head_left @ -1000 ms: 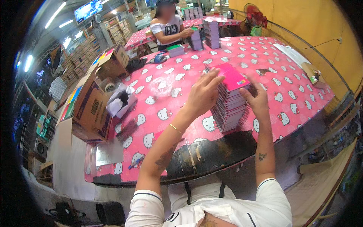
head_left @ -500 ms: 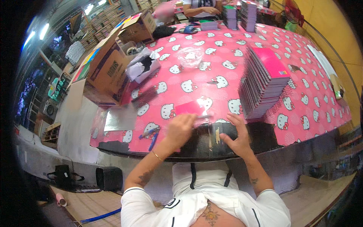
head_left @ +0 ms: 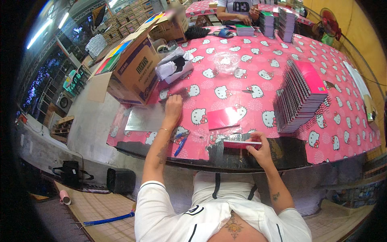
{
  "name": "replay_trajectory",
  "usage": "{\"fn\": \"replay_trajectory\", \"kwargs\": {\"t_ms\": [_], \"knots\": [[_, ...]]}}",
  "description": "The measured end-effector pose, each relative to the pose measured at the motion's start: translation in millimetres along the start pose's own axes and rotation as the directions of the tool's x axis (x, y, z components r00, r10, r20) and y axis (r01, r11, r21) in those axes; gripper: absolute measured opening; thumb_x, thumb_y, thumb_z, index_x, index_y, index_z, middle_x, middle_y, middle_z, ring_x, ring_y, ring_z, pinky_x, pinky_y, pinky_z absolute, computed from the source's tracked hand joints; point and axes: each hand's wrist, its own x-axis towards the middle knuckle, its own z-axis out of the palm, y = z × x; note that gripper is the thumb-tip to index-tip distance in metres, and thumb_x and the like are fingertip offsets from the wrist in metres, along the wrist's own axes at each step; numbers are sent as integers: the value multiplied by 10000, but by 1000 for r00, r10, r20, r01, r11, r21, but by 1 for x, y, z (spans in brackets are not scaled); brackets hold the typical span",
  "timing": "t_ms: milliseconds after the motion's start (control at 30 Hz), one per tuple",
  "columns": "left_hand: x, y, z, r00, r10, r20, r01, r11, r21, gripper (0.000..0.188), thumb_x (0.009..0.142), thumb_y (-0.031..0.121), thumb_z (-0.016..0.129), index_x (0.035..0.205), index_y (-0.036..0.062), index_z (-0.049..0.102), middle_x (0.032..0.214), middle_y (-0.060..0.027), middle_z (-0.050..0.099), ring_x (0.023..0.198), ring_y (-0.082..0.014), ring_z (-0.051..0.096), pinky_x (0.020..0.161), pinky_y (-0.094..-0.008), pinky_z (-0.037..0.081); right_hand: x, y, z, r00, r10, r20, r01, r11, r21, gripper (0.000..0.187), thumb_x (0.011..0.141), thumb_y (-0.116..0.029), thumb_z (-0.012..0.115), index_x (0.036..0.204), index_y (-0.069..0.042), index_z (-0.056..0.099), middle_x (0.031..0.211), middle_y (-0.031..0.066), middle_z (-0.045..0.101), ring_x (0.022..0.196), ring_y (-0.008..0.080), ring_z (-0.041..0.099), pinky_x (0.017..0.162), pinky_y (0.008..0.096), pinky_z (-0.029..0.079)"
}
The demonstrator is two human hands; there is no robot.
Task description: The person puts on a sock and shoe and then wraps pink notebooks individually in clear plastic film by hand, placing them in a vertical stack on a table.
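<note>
My right hand (head_left: 260, 150) pinches one end of a thin pink notepad (head_left: 238, 143), tilted so that its pale edge shows, at the table's near edge. Further left, my left hand (head_left: 173, 107) reaches to a pile of black binding coils (head_left: 183, 95). Its fingers are bunched at the pile's edge, and their tips are hidden. A flat pink cover or pad (head_left: 223, 118) lies between my hands. Blue-handled pliers (head_left: 180, 144) rest near my left forearm. To the right stands a tall stack of spiral notebooks (head_left: 298, 99) with a pink cover on top.
A silvery sheet (head_left: 141, 119) lies left of my left forearm. Beyond it stand an open cardboard box (head_left: 133, 74) and a white wrapped bundle (head_left: 173, 68). Clear plastic (head_left: 225, 63) lies mid-table. Across the table a person (head_left: 238, 11) handles things beside more notebook stacks (head_left: 286, 25).
My left hand has moved from over the pink pad to the coil pile at the left. The right hand, open before, now pinches a pink notepad. The whole view has shifted slightly.
</note>
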Motion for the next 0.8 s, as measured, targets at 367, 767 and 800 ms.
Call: {"fn": "replay_trajectory", "kwargs": {"t_ms": [367,767,800], "knots": [[-78,196,-129,898,-243,368,413,174,-894,283,998,215,466,1152,-14,526,1245,-172,582,1119,-259,571,961,-387,431,11,-5,-4,981,107,165,-95,993,-77,282,875,-46,674,1155,-18,661,982,-3,650,846,63,562,750,217,458],[-84,196,-150,994,-74,77,106,590,-801,197,903,136,649,1055,12,665,852,-123,659,677,-247,611,617,-348,484,11,6,-10,971,69,229,-44,992,-114,288,893,-47,669,1181,-34,675,919,-19,663,705,42,535,624,210,448],[-85,197,-147,996,-79,39,78,581,-810,188,892,134,664,1035,13,671,846,-127,661,670,-260,611,615,-349,482,11,7,-10,972,69,227,-42,992,-123,286,894,-50,670,1179,-36,677,915,-19,663,702,41,535,621,210,448]]}}
